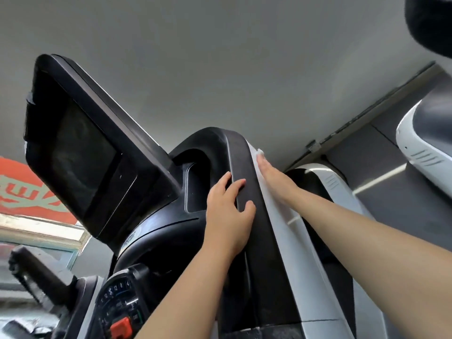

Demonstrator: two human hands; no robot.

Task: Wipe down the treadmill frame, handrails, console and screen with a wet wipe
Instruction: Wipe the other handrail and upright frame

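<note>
I look up at the treadmill console (151,231) from low down. Its dark screen (80,155) tilts at the upper left. A black handrail (247,182) with a silver-grey side strip (288,241) rises through the middle. My left hand (227,214) grips the black handrail, fingers and thumb curled round its edge. My right hand (271,177) lies flat against the silver side of the rail, fingers straight, pressing a white wet wipe (258,155) whose edge shows above the fingertips.
A control dial with a red stop button (119,325) sits at the bottom left. Another white and black machine (420,143) stands at the right. A grey ceiling (220,57) fills the top. An orange sign (22,189) shows at the far left.
</note>
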